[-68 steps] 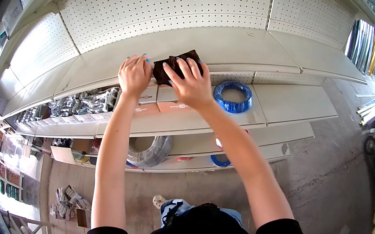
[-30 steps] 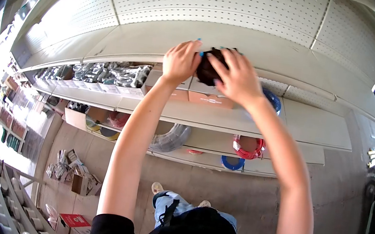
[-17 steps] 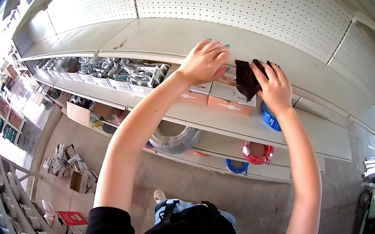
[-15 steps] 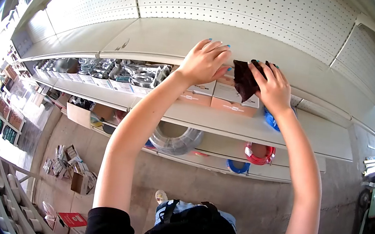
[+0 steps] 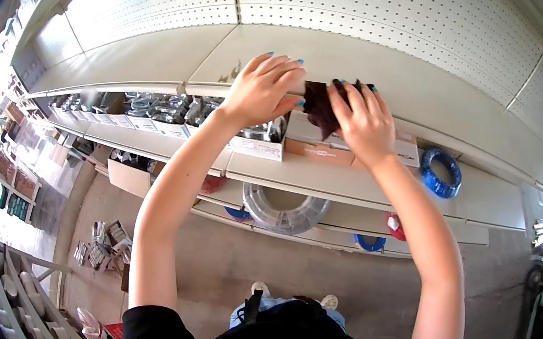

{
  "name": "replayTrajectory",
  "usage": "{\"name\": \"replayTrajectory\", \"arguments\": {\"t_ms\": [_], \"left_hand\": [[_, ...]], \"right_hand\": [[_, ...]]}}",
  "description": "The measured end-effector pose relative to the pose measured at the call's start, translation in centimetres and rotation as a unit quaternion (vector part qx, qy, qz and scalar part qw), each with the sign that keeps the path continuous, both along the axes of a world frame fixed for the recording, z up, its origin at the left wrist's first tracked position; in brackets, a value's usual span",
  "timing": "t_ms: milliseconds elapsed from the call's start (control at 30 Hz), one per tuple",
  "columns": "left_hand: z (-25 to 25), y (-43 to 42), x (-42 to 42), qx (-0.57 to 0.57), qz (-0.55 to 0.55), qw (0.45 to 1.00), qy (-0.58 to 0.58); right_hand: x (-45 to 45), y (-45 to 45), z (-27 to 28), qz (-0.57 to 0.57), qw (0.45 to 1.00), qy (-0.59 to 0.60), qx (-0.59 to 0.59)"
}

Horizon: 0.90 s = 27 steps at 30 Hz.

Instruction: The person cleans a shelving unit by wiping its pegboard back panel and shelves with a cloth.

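A dark brown cloth (image 5: 321, 111) hangs from my right hand (image 5: 363, 123), whose fingers press it at the front edge of the top shelf (image 5: 342, 58). Just left of the cloth is my left hand (image 5: 261, 92), resting at the same shelf edge. Its fingers are slightly apart, with nothing visible in them. Part of the cloth droops over the edge, in front of the cardboard boxes (image 5: 319, 150) on the shelf below.
Boxes of plastic-wrapped parts (image 5: 158, 108) line the second shelf, with a blue coil (image 5: 441, 172) at its right. Lower down are a grey coil (image 5: 284, 213), a red coil (image 5: 397, 227) and a blue coil (image 5: 369, 243). Cartons (image 5: 104, 247) lie on the floor.
The view has shifted along the shelf, and both hands appear farther left in it. The cloth remains in my right hand. My left hand, near the cloth earlier, is now a little apart from it.
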<state>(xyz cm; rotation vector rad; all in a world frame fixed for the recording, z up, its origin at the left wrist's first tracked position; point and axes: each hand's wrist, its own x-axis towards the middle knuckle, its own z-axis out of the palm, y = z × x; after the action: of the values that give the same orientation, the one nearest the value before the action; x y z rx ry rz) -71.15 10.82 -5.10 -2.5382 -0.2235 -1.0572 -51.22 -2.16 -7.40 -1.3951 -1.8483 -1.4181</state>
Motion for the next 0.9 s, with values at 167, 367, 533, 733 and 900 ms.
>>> {"name": "replayTrajectory", "arguments": {"t_ms": [167,367,533,733,900], "left_hand": [[-0.5,2.3,-6.2,-0.022,0.016,0.999,-0.036],[-0.9,4.1,-12.2,-0.016,-0.003,0.992,-0.123],[-1.9,4.4,-13.1,0.012,-0.041,0.988,-0.149],[-2.3,4.9,-9.2,0.050,-0.045,0.989,-0.131],[-2.7,4.5,-10.5,0.100,0.122,0.987,-0.043]], "right_hand": [[-8.5,6.2,-0.5,0.037,0.999,0.015,0.001],[-17.1,11.6,-0.9,0.058,0.993,0.068,-0.082],[-19.7,13.0,-0.4,0.025,0.978,0.082,-0.191],[-14.3,10.5,1.1,0.209,0.941,0.129,-0.232],[-3.8,2.6,3.9,0.077,0.889,0.260,-0.369]]}}
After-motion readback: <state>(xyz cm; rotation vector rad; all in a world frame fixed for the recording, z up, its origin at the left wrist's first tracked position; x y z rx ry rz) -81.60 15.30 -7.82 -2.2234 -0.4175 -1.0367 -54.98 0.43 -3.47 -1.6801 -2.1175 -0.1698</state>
